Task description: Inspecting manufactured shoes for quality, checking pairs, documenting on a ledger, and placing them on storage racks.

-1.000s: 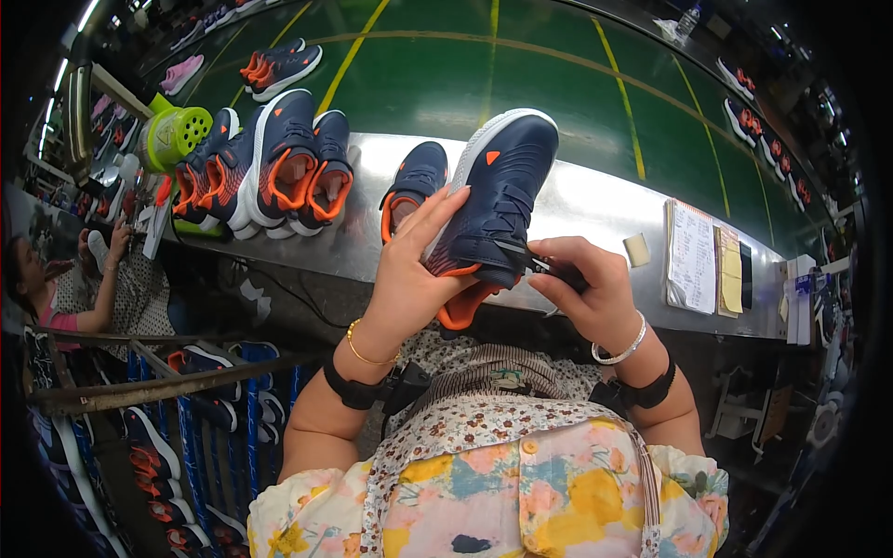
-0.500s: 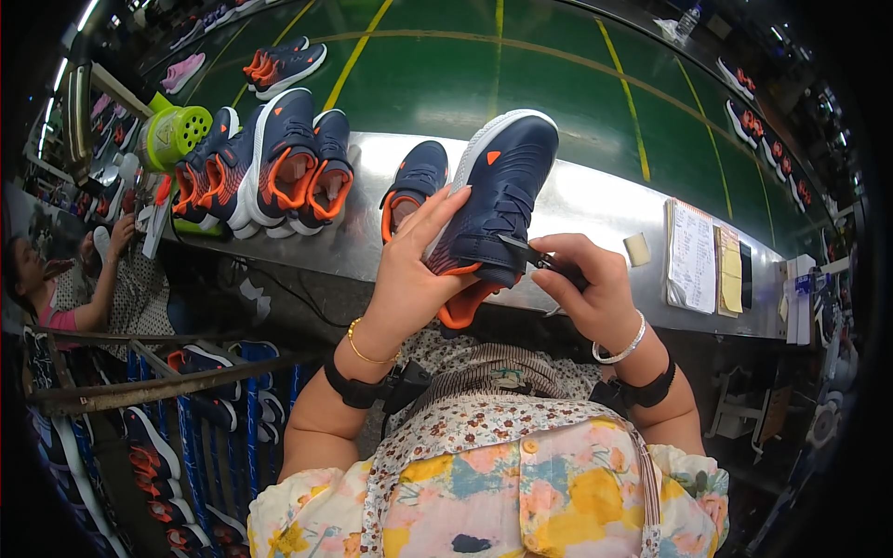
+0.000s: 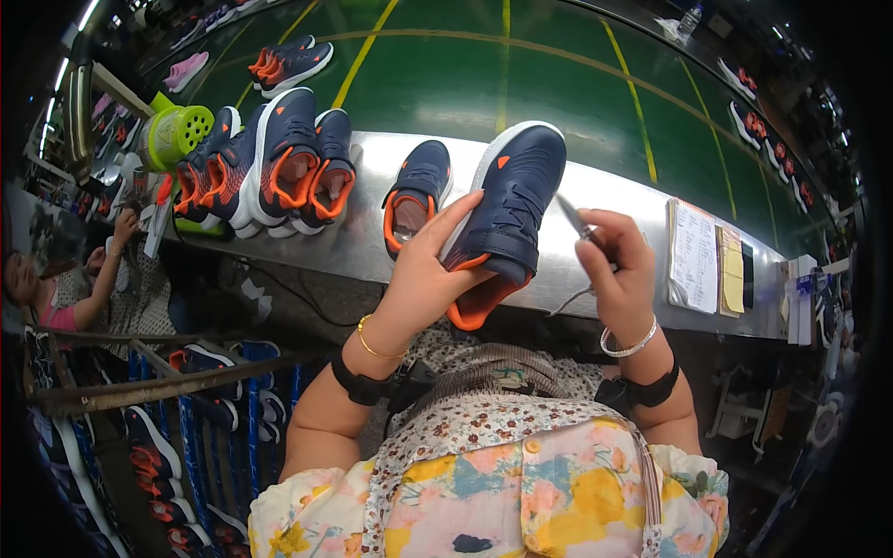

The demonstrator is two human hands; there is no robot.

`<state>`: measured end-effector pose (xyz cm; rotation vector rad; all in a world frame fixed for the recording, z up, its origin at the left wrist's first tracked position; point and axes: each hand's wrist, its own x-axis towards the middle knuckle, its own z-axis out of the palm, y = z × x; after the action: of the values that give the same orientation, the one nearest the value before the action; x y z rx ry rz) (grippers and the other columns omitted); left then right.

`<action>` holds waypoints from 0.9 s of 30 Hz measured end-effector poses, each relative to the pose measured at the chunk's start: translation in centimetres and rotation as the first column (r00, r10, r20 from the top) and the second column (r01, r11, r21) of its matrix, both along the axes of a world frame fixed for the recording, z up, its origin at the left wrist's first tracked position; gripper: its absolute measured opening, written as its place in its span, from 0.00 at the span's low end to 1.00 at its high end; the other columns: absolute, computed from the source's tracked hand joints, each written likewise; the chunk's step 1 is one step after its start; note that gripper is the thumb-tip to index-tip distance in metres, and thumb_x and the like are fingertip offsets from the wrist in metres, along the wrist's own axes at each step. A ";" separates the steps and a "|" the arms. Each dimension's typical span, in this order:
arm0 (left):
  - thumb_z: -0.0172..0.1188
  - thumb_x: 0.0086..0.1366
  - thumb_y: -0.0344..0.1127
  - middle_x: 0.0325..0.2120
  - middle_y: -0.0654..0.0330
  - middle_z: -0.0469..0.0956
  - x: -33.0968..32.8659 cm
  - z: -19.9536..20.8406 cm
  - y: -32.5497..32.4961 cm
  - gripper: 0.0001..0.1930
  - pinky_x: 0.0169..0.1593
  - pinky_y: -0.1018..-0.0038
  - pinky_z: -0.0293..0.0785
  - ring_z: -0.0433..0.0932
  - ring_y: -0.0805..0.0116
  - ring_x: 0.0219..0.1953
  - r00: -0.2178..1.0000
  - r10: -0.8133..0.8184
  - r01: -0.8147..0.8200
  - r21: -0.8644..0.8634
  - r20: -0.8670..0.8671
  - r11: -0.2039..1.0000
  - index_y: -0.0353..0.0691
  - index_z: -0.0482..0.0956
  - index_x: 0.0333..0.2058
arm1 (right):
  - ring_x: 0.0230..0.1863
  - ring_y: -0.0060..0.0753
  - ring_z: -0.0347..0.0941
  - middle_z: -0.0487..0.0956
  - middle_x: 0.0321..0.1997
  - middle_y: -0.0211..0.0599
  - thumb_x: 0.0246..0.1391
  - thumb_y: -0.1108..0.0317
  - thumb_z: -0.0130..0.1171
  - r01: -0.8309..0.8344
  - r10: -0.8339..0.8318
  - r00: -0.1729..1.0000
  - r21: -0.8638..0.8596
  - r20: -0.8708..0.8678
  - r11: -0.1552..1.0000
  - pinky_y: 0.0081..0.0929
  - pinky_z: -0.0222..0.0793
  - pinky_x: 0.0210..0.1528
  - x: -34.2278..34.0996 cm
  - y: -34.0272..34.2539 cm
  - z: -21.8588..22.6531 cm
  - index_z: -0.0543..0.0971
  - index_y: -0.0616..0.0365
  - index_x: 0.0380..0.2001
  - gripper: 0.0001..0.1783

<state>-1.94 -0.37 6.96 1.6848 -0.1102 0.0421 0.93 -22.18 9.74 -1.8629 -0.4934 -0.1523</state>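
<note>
My left hand (image 3: 425,270) is closed around the heel and side of a navy sneaker (image 3: 521,200) with a white sole and orange lining. Its toe points away from me, and its strap lies across the upper. To the right of the shoe, my right hand (image 3: 618,268) is closed on a small pointed metal tool (image 3: 570,214), like small snips. The tip is near the shoe's side but apart from the strap; the fingers hide the handle. Left of the held shoe, a matching sneaker (image 3: 420,191) stands on the metal bench edge (image 3: 595,186).
Several navy and orange sneakers (image 3: 288,167) crowd the bench's left, beside a green perforated device (image 3: 181,135). Beyond runs a green surface (image 3: 446,74) with more shoes. A paper pad (image 3: 692,256) lies at right. Shoe racks (image 3: 191,418) and another person (image 3: 70,288) are at left.
My right hand has drawn the pointed tool away from the strap, rightward and upward. The held sneaker has shifted slightly right. Shoes on the green surface have moved a little right.
</note>
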 end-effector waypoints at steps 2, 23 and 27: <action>0.60 0.53 0.23 0.49 0.55 0.70 0.5 -1.9 -0.7 0.32 0.54 0.76 0.65 0.70 0.71 0.50 0.989 -0.083 0.067 -0.130 -0.121 0.989 0.35 0.60 0.58 | 0.21 0.12 0.58 0.65 0.18 0.25 0.49 0.72 0.59 0.155 -0.150 0.987 0.094 -0.061 0.983 0.14 0.54 0.23 1.3 0.0 -0.7 0.72 0.61 0.43 0.16; 0.66 0.49 0.33 0.54 0.50 0.59 -1.0 -7.4 7.6 0.18 0.54 0.67 0.66 0.67 0.56 0.53 0.975 0.215 -0.217 0.427 0.054 0.878 0.37 0.74 0.39 | 0.46 0.38 0.69 0.70 0.47 0.43 0.50 0.69 0.55 -0.122 0.039 0.976 -0.388 -0.215 0.914 0.31 0.67 0.48 2.6 -2.5 -8.0 0.66 0.58 0.52 0.24; 0.68 0.46 0.29 0.54 0.49 0.60 -1.2 -7.6 6.1 0.15 0.50 0.71 0.72 0.73 0.57 0.48 0.991 0.120 -0.088 0.404 -0.055 0.911 0.37 0.76 0.34 | 0.49 0.45 0.68 0.67 0.51 0.50 0.50 0.65 0.58 -0.105 0.034 0.953 -0.222 -0.302 0.969 0.32 0.67 0.49 2.4 0.1 -8.0 0.63 0.56 0.55 0.29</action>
<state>-3.14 5.70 -0.66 2.1007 0.0349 0.0349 3.34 -22.04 1.78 -2.0522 -0.3794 0.2425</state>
